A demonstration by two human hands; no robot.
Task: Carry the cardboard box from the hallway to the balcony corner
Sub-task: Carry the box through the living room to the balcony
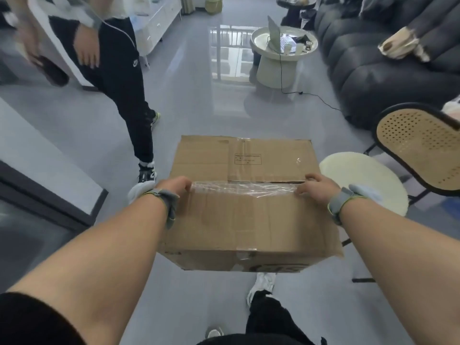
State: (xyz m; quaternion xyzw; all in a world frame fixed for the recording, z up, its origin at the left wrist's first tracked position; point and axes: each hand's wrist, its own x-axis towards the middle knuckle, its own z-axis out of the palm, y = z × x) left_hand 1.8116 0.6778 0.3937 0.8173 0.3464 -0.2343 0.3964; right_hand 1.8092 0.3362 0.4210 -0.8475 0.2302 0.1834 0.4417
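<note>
A brown cardboard box (245, 215), its top seam sealed with clear tape, hangs in front of me above the grey floor. My left hand (174, 186) grips its left edge at the tape line. On the opposite side my right hand (317, 186) holds the right edge. Both wrists wear grey bands. My fingers curl over the sides, so their tips are hidden. Below the box I see my legs and white shoes.
Another person in black trousers (119, 78) stands ahead on the left. A dark sofa (388, 78) lines the right side, with a round side table (281, 53) holding a laptop and a trailing cable (321, 99). A cane-backed chair (420, 150) with a cream seat stands to my right.
</note>
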